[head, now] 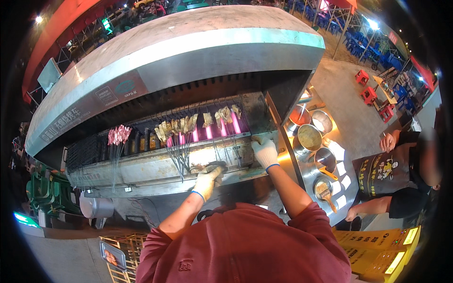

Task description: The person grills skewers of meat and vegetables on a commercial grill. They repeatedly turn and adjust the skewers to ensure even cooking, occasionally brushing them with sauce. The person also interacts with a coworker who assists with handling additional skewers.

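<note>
A stainless steel barbecue grill (155,161) stands before me. My left hand (209,178), in a pale work glove with blackened fingers, is at its front panel, below the skewer handles. My right hand (264,152), in a cleaner white glove with a blue cuff, rests with curled fingers at the grill's right front corner. Whether either hand grips anything is hard to see. Browned skewers (177,126) lie over pink glowing heating tubes (235,122), with a few more skewers (223,114) to the right. A bunch of pink raw meat skewers (119,134) lies farther left.
A large metal hood (226,53) overhangs the grill. To the right, a steel table (311,177) carries several sauce pots, including one with red sauce (300,115), and a brush (330,201). A person in an apron (384,173) stands beside it. Behind me is a tray with food (112,255).
</note>
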